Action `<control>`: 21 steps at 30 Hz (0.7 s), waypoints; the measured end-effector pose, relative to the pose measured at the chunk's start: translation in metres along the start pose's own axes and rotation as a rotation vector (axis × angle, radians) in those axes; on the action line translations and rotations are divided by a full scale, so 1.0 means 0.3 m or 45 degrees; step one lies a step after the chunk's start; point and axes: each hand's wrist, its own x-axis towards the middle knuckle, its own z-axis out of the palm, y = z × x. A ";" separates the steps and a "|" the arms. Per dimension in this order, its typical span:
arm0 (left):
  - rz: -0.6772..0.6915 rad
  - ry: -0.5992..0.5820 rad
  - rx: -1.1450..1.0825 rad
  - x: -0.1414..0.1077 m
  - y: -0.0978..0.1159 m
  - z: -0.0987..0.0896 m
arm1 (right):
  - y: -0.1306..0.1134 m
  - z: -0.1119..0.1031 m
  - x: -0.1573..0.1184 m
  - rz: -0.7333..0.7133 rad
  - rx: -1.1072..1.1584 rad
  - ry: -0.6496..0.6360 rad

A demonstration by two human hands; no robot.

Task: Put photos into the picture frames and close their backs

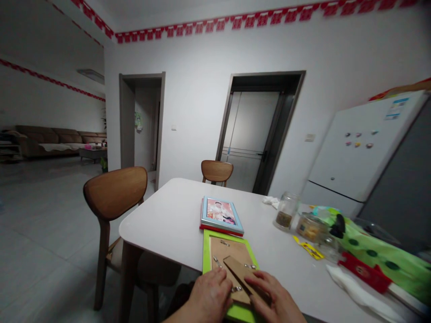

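A green frame (206, 255) lay face down on the surface (168, 215), beneath the fingers. The backing board (232, 250) appeared already seated within its rim; whether fastening remained could not be judged. The left hand (213, 290) rested its fingers, bunched close, at the board's left side; the right hand (273, 297) held thumb and forefinger apart at the stand (237, 271); neither grip could be told. Counted: one green frame, one stand, four clips (249, 266) in view around the fingers; beyond the fingertips, one blue frame (238, 219) above one red-edged item (220, 230); farther off, two chairs (116, 190).
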 end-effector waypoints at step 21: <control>-0.051 -0.089 -0.137 -0.101 -0.108 -0.041 | -0.074 0.130 -0.036 -0.384 -0.589 -0.138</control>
